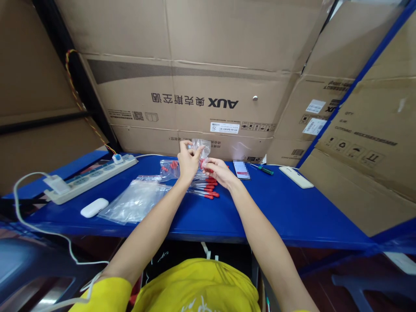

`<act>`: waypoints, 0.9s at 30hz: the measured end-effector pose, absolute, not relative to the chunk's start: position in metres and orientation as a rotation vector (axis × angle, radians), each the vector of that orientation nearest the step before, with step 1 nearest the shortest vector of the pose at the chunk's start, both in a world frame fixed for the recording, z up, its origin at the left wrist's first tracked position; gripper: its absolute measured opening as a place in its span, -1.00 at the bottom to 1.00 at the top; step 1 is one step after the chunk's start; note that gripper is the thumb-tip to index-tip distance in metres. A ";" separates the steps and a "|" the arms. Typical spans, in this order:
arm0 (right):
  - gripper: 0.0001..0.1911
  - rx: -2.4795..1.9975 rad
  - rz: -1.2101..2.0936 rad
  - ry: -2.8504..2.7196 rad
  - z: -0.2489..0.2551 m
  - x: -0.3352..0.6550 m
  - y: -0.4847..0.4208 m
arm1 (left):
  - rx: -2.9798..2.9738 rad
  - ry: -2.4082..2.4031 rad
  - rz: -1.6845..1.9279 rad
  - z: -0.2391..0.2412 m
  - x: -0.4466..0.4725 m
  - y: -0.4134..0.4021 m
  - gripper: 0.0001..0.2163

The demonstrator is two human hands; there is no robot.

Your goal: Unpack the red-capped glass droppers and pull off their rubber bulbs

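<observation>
My left hand (187, 161) pinches the top of a small clear plastic bag (200, 148) and holds it upright above the blue table (292, 212). My right hand (219, 170) sits just to its right, fingers closed on a red-capped item at the bag's lower edge. Below both hands lies a row of several clear tubes with red caps (205, 189). Another small bag with red pieces (169, 168) rests left of my left hand.
A stack of flat clear bags (134, 201), a white case (94, 207) and a white power strip (91, 177) lie on the left. A phone (242, 169), a green screwdriver (264, 170) and a white flat object (296, 177) lie right. Cardboard boxes (201, 86) wall the back.
</observation>
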State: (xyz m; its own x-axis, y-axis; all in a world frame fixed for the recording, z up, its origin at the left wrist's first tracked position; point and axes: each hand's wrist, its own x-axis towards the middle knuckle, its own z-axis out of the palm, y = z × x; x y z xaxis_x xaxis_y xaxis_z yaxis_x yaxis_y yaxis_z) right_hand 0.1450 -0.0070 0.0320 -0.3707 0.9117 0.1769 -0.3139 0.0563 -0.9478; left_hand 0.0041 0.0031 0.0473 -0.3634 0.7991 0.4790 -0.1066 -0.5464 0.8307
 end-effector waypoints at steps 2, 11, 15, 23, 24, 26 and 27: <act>-0.57 -0.686 1.506 -1.314 0.031 0.146 -0.007 | 1.302 0.940 1.951 0.049 0.004 0.002 -0.70; -0.58 -0.747 1.432 -1.358 0.025 0.144 -0.003 | 1.389 0.953 1.914 0.046 0.003 0.009 -0.74; -0.55 -0.727 1.467 -1.401 0.028 0.148 -0.002 | 1.308 0.854 1.806 0.045 0.006 0.015 -0.71; -0.63 -0.758 1.431 -1.384 0.028 0.147 -0.003 | 1.297 0.822 1.739 0.043 0.008 0.020 -0.68; -0.64 -0.770 1.412 -1.369 0.027 0.145 -0.002 | 1.307 0.819 1.734 0.043 0.007 0.020 -0.66; -0.63 -0.789 1.374 -1.328 0.025 0.142 -0.001 | 1.308 0.815 1.729 0.043 0.005 0.020 -0.64; -0.63 -0.792 1.350 -1.297 0.024 0.141 0.000 | 1.299 0.810 1.717 0.042 0.004 0.021 -0.62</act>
State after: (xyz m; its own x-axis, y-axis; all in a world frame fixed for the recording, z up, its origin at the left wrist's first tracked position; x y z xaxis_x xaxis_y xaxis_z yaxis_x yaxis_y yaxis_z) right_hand 0.1410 -0.0002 0.0244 -0.2264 0.9538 0.1976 -0.2351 0.1434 -0.9613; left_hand 0.0045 0.0205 0.0425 -0.1352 0.8875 0.4405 -0.2250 -0.4605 0.8587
